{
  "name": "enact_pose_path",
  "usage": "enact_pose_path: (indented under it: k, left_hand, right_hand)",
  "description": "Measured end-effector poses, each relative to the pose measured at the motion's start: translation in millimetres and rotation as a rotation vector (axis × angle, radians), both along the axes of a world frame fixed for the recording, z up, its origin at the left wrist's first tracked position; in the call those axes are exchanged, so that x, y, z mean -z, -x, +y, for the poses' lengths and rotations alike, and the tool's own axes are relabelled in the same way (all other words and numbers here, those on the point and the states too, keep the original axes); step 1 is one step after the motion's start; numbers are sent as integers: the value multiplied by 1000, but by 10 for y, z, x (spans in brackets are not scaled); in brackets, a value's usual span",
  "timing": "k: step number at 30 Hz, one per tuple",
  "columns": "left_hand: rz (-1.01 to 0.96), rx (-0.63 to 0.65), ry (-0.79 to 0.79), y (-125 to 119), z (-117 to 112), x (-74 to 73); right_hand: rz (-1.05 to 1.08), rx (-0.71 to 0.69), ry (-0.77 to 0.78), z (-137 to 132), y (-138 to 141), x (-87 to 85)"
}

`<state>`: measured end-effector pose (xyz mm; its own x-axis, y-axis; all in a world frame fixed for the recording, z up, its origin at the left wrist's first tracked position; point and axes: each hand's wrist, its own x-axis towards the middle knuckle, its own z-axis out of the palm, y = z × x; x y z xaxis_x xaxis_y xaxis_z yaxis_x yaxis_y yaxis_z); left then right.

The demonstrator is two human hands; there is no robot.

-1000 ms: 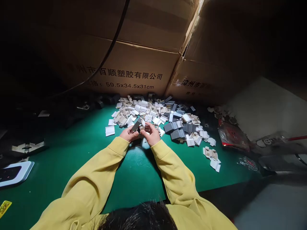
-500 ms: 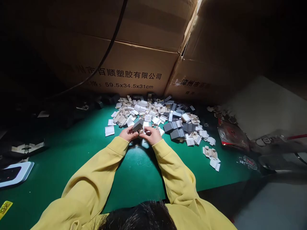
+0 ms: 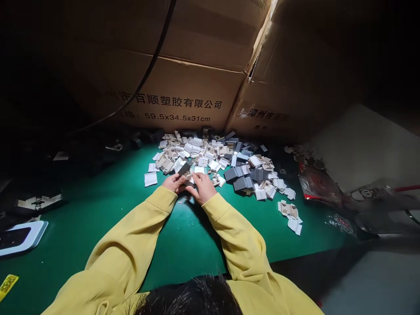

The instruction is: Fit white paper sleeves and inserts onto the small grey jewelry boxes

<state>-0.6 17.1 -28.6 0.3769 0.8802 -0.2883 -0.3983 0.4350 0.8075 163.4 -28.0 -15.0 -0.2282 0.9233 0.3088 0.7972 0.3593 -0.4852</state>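
Both my hands meet at the near edge of a heap of small white and grey card pieces [image 3: 213,157] on a green table [image 3: 108,210]. My left hand [image 3: 174,182] is closed on a small grey card box [image 3: 184,168], held tilted. My right hand [image 3: 202,187] pinches the same piece from the right, fingers curled over its lower edge. Several folded grey boxes [image 3: 243,178] lie in rows just right of my hands. Yellow sleeves cover both arms.
Two big cardboard cartons [image 3: 183,83] wall off the back of the table, with a black strap hanging across them. A white device [image 3: 19,237] lies at the left edge. A red packet [image 3: 316,186] and loose card pieces [image 3: 290,214] lie at the right.
Both hands have shifted slightly left and lower toward the table. The grey box has tipped flatter and sits lower between the fingers.
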Motion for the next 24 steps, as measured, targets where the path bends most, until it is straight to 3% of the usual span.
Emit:
enact_pose_path:
  k: [5, 13, 24]
  left_hand:
    - [-91, 8, 44, 0, -9, -20]
    - [-186, -11, 10, -18, -110, -84]
    - [-301, -95, 129, -66, -67, -91]
  right_hand:
    - [102, -56, -150, 12, -47, -66]
    - [3, -85, -207, 47, -18, -40]
    - [-34, 40, -609, 14, 8, -7]
